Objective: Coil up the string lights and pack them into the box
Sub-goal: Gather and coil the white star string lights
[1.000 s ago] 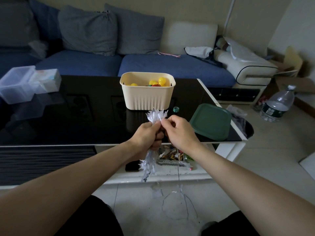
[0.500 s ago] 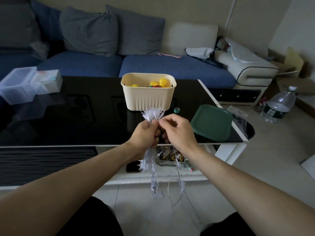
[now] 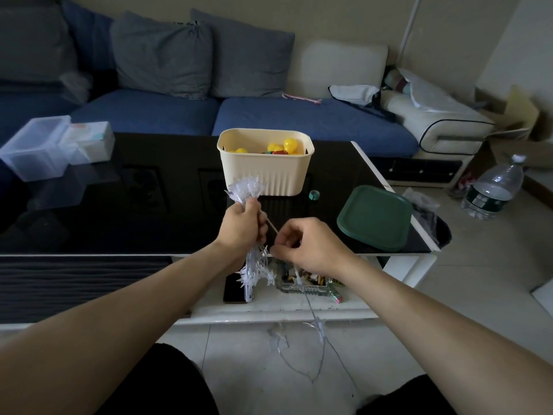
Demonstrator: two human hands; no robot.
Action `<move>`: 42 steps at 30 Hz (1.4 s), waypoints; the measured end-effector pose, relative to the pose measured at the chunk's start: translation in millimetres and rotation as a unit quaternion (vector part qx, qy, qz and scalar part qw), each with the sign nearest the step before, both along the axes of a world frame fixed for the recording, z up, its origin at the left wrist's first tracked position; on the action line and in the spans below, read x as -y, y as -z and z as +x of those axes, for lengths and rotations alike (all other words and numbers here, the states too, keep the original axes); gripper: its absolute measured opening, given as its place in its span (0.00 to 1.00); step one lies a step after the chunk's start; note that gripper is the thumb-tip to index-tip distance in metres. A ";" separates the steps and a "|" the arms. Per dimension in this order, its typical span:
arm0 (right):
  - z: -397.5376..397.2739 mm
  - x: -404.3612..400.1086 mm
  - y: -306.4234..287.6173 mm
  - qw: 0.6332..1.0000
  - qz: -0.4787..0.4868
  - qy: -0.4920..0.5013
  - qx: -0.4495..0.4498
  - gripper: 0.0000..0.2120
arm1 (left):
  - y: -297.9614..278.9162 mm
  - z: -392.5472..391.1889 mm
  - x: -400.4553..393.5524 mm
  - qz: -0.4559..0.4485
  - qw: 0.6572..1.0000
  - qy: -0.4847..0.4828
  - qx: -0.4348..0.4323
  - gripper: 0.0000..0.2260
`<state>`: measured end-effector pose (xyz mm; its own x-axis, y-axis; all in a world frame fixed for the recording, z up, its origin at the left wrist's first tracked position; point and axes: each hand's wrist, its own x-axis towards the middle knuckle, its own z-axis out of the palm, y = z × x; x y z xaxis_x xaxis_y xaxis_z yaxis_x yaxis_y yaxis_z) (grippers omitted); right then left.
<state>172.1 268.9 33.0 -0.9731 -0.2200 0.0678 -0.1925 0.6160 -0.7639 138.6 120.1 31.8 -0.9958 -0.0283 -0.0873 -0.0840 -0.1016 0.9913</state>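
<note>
My left hand (image 3: pixel 244 224) grips a gathered bundle of white star-shaped string lights (image 3: pixel 247 187); stars stick out above the fist and hang below it. My right hand (image 3: pixel 305 245) pinches the thin wire a short way to the right and lower, and the wire runs taut between the two hands. The loose end of the string trails down to the floor (image 3: pixel 314 339) between my legs. A cream ribbed box (image 3: pixel 264 175) stands on the black table just beyond my left hand, with yellow and red items inside. Its green lid (image 3: pixel 375 217) lies to the right.
The black glass table (image 3: pixel 119 205) carries clear plastic containers (image 3: pixel 39 148) at the far left and a small green ring (image 3: pixel 314 195) beside the box. A phone (image 3: pixel 235 290) and a glass tray of small items (image 3: pixel 311 284) sit on the lower shelf. A water bottle (image 3: pixel 493 188) stands on the floor at right.
My right hand has moved away from the left, down and to the right, drawing a length of wire taut. More loose string now lies on the floor.
</note>
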 end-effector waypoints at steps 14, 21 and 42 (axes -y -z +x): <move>-8.2 -43.7 29.3 0.940 0.130 -0.124 0.291 0.08 | -15.8 -10.4 15.8 0.173 0.982 -0.020 0.069 0.13; -12.2 -70.8 30.3 0.952 0.102 -0.058 0.282 0.07 | -13.1 -7.9 16.2 0.145 0.986 -0.021 0.074 0.13; -13.0 -99.1 8.6 0.978 0.017 0.066 0.198 0.25 | 1.2 -17.2 20.7 0.102 0.992 -0.048 0.053 0.12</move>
<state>159.1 368.0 24.4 -0.9419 -0.0871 -0.3245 0.1962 0.6413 -0.7418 121.4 99.4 30.7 -0.9743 -0.0937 -0.2047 -0.1666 -0.3115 0.9355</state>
